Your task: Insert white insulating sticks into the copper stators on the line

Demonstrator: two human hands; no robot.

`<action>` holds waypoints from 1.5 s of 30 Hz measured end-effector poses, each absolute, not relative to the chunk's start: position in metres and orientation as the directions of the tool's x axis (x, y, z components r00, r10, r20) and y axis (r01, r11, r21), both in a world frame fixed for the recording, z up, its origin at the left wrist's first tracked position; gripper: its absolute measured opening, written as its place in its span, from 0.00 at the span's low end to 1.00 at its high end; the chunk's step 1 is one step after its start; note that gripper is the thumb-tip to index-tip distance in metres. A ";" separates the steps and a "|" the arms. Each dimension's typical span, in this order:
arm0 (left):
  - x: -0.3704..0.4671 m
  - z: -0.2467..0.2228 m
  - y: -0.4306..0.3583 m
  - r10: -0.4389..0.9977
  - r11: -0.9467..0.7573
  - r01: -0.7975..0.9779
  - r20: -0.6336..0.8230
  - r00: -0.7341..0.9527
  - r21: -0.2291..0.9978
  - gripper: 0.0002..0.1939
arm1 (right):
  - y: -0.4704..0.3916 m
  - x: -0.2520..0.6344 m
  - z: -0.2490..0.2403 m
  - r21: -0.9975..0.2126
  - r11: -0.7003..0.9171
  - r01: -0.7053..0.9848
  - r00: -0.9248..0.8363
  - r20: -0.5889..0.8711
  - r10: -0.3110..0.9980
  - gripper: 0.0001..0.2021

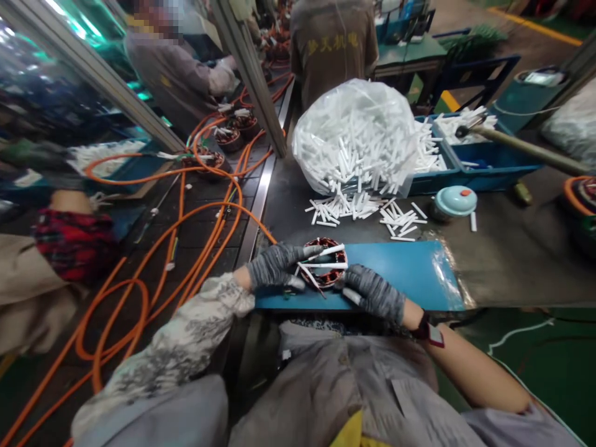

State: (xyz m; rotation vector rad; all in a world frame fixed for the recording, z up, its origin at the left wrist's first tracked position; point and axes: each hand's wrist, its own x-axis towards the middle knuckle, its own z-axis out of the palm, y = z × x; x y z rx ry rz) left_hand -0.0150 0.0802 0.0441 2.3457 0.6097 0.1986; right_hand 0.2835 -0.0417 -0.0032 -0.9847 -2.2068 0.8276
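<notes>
A round motor stator [321,282] with copper windings lies on the blue mat [395,264] in front of me. White insulating sleeves [328,266] stick out across its top, and an orange cable runs to its left side. My left hand [275,266], in a grey knit glove, grips the stator's left side, its fingertips close to the sleeves' left ends. On the opposite side, my gloved right hand [376,293] holds the stator's lower right edge with bent fingers. The fingertips' exact contact there is partly hidden.
Loose white sleeves [344,208] spill from a clear plastic bag [354,136] beside blue bins [493,164]. A blue-lidded container [455,202] stands to the right. Orange cables [186,223] and more stators [229,139] cover the line at left, where co-workers stand.
</notes>
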 end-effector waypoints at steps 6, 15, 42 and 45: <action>0.026 0.014 0.007 0.898 -0.436 0.866 0.063 0.435 0.246 0.44 | -0.006 0.323 0.017 -0.495 0.258 0.830 -0.204 0.161 0.966 0.15; 0.036 0.018 -0.006 0.757 -0.642 0.632 0.493 0.429 0.434 0.19 | 0.012 0.389 0.008 -0.127 0.027 0.991 -0.014 0.102 0.995 0.15; 0.021 0.029 0.004 0.699 -0.710 0.592 0.276 0.660 0.381 0.20 | -0.008 0.289 0.030 -0.965 -0.182 0.188 -0.472 -0.252 0.845 0.24; 0.018 0.022 0.001 0.676 -0.735 0.624 0.211 0.706 0.267 0.21 | -0.013 0.278 0.025 -0.944 -0.322 0.067 -0.374 -0.323 0.870 0.26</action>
